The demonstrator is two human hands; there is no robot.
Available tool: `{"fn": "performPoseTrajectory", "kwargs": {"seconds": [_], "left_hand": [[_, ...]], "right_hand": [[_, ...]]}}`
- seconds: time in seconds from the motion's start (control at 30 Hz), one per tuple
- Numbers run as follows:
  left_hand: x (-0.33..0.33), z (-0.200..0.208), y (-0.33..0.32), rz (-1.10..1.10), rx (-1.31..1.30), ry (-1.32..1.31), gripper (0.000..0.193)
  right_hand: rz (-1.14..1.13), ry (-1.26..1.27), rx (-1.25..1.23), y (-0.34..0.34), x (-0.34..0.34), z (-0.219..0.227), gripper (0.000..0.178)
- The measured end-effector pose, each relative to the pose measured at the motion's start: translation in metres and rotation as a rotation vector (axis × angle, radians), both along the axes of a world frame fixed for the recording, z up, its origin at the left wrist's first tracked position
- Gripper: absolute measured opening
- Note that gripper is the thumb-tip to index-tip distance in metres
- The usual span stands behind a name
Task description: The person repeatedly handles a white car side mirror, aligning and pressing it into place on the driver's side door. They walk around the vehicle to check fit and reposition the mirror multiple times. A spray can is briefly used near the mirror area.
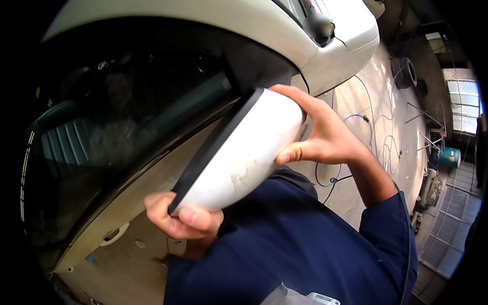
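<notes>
A white car side mirror (244, 152) with a black rim lies slanted across the middle, beside the door window (127, 112). Scuffs mark its white shell. My left hand (185, 216) pinches its lower, narrow end, with the thumb on the shell and the fingers curled round the black rim. At the upper, wide end my right hand (325, 127) grips it, the thumb pressed on the shell and the fingers over the top. Behind it is the pale car door (185, 157). Whether the mirror is joined to the door cannot be seen.
The door handle (115, 235) shows at lower left. Past the pale front fender (290, 38), a blue hose (356, 116) and dark cables wind over the concrete floor. A tyre (404, 73), a metal stand (429, 119) and a green tank (448, 157) stand at far right.
</notes>
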State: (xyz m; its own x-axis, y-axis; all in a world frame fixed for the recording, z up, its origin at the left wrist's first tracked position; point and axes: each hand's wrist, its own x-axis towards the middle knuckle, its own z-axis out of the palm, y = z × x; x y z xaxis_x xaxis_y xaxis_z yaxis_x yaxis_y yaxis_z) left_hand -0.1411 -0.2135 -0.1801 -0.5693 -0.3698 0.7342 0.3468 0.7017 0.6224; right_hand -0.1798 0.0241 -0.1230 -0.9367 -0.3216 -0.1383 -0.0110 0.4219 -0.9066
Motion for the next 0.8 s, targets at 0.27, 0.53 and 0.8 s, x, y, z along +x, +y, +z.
{"fn": "performPoseTrajectory", "kwargs": {"seconds": [0.27, 0.53, 0.8], "left_hand": [[0.002, -0.006, -0.004, -0.053, 0.0, -0.013, 0.036], [-0.004, -0.002, -0.007, -0.095, 0.043, 0.0, 0.03], [0.005, 0.0, -0.006, -0.079, -0.004, -0.031, 0.035]], "right_hand": [[0.22, -0.102, -0.104, -0.003, -0.039, -0.001, 0.112], [-0.088, 0.05, -0.007, -0.017, -0.007, 0.003, 0.102], [-0.038, 0.155, -0.008, -0.013, 0.001, -0.006, 0.102]]}}
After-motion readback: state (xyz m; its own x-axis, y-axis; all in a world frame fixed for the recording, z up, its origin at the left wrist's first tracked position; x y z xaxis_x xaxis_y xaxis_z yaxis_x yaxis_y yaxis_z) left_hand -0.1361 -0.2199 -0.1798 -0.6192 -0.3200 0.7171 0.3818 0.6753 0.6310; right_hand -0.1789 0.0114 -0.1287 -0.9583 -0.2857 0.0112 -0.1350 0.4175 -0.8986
